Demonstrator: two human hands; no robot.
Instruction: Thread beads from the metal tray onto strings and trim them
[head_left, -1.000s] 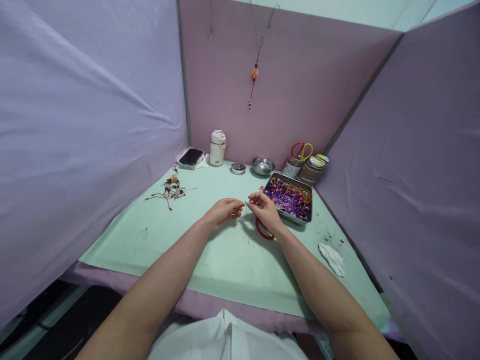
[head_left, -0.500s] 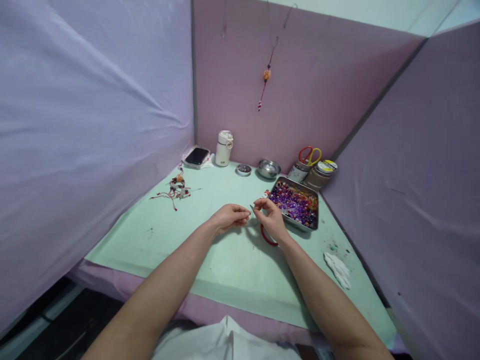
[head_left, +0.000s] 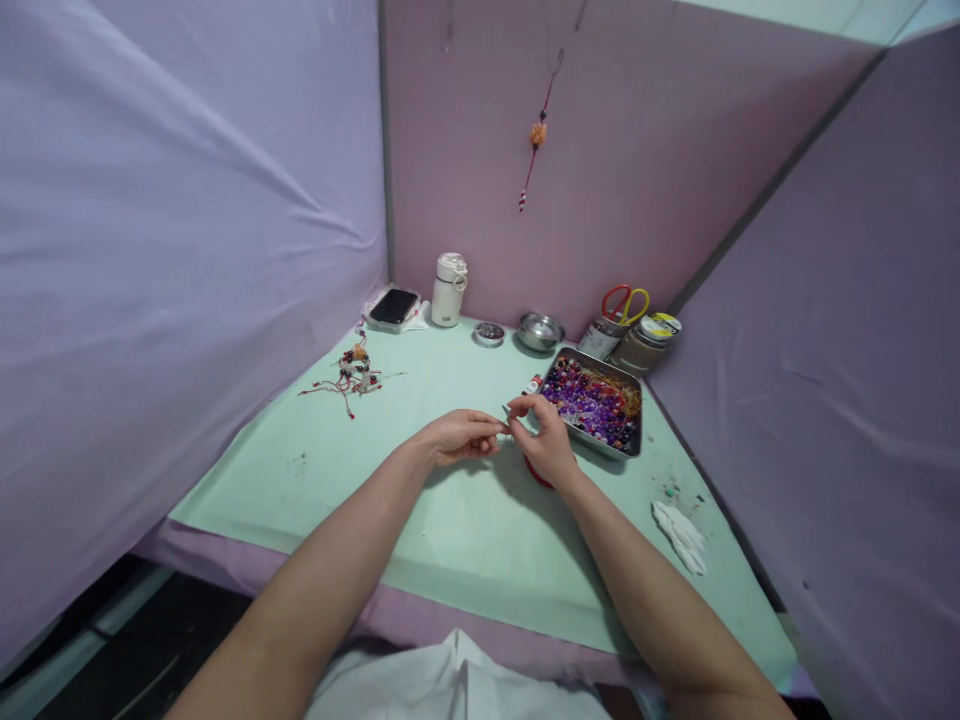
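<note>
My left hand (head_left: 466, 437) is closed in a pinch over the middle of the table; what it holds is too small to make out. Touching or nearly touching its fingertips, my right hand (head_left: 545, 437) pinches a small pair of scissors, whose thin grey tip (head_left: 506, 410) points up and left. A red handle loop (head_left: 538, 474) shows below my right palm, resting low near the table. Just right of my right hand lies a metal tray (head_left: 634, 458) of purple, red and dark beads (head_left: 589, 400). A small red-and-white item (head_left: 533, 384) sits by the tray's left edge.
Beaded red cords (head_left: 357, 372) lie at left. Along the back are a phone (head_left: 394, 307), white bottle (head_left: 449, 291), round tin (head_left: 489, 334), metal bowl (head_left: 539, 331) and jars (head_left: 646, 343) with scissors. A white glove (head_left: 680, 537) lies right. A beaded cord (head_left: 538, 135) hangs on the wall.
My fingertips have come closer together, with the left hand a little further right. The red loop is more covered by my right hand. The view has shifted slightly.
</note>
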